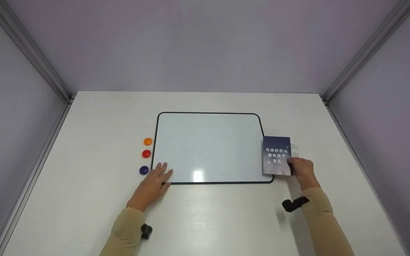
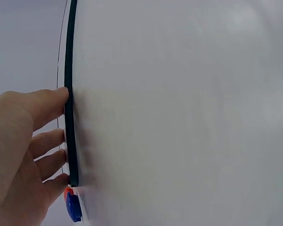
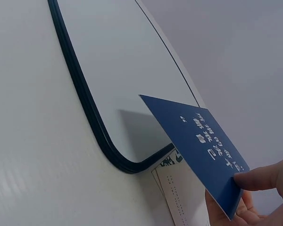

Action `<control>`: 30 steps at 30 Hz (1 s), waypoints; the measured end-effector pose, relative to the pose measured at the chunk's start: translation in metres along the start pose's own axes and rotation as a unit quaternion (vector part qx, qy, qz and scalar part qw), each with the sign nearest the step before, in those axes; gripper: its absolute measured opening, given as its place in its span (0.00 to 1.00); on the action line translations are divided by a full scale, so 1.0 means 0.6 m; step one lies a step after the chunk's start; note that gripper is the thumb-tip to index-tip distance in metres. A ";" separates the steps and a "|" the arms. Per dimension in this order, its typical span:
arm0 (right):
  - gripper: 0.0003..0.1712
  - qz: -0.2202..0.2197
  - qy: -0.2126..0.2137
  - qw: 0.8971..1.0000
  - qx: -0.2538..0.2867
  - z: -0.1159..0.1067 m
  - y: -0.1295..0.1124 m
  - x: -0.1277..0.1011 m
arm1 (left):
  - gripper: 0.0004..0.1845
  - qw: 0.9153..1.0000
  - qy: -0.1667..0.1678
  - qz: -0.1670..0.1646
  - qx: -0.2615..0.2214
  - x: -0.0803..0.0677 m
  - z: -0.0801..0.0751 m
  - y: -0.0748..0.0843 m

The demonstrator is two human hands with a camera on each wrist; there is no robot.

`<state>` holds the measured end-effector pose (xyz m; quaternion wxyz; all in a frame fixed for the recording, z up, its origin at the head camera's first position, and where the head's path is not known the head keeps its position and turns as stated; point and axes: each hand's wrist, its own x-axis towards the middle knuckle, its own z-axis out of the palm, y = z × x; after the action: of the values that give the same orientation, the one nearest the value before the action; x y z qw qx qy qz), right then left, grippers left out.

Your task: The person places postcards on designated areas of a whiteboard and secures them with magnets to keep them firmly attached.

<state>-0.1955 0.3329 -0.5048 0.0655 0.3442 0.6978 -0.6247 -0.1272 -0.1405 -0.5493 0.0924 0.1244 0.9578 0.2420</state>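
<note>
Beside the whiteboard [image 1: 208, 147], right hand [image 1: 303, 170] pinches upright card [image 1: 277, 155].

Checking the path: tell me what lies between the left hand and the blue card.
Only the whiteboard, its surface bare, spans from the left hand to the blue card, as the head view shows.

Dark blue card [image 1: 277, 155] with white lettering, black-rimmed whiteboard [image 1: 208, 147], orange [image 1: 148, 141], red [image 1: 146, 153], purple magnets [image 1: 144, 170].
</note>
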 end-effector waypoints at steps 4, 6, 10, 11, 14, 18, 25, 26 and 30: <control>0.18 -0.004 -0.011 1.000 0.012 0.004 -0.003 -0.007 | 0.26 1.000 0.003 0.003 -0.001 -0.001 0.000 0.000; 0.20 -0.006 -0.016 1.000 0.013 0.006 -0.004 -0.009 | 0.26 1.000 0.005 0.005 0.001 -0.001 0.000 -0.001; 0.17 -0.012 -0.023 1.000 0.017 0.007 -0.003 -0.010 | 0.26 1.000 0.006 0.009 0.003 -0.001 0.001 -0.001; 0.14 -0.014 -0.027 0.999 0.019 0.008 -0.003 -0.010 | 0.26 1.000 0.005 0.009 0.003 0.000 0.001 -0.001; 0.06 -0.013 -0.031 0.999 0.020 0.010 -0.003 -0.010 | 0.26 1.000 0.004 0.010 0.003 0.001 0.001 -0.001; 0.03 -0.009 -0.037 0.999 0.014 0.014 -0.001 -0.010 | 0.26 1.000 0.006 0.011 0.004 0.002 0.001 -0.002; 0.04 -0.011 -0.043 0.999 0.017 0.025 0.000 -0.014 | 0.26 1.000 0.003 0.008 0.004 0.001 0.002 -0.002; 0.04 -0.011 -0.043 0.999 0.018 0.027 0.000 -0.014 | 0.26 1.000 0.003 0.007 0.004 0.002 0.002 -0.002; 0.15 -0.010 -0.043 0.999 0.008 0.034 -0.002 -0.018 | 0.26 1.000 0.006 0.008 0.002 0.002 0.003 -0.002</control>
<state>-0.1949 0.3103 -0.5027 0.0866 0.3108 0.6926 -0.6452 -0.1282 -0.1405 -0.5514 0.0849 0.1308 0.9577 0.2419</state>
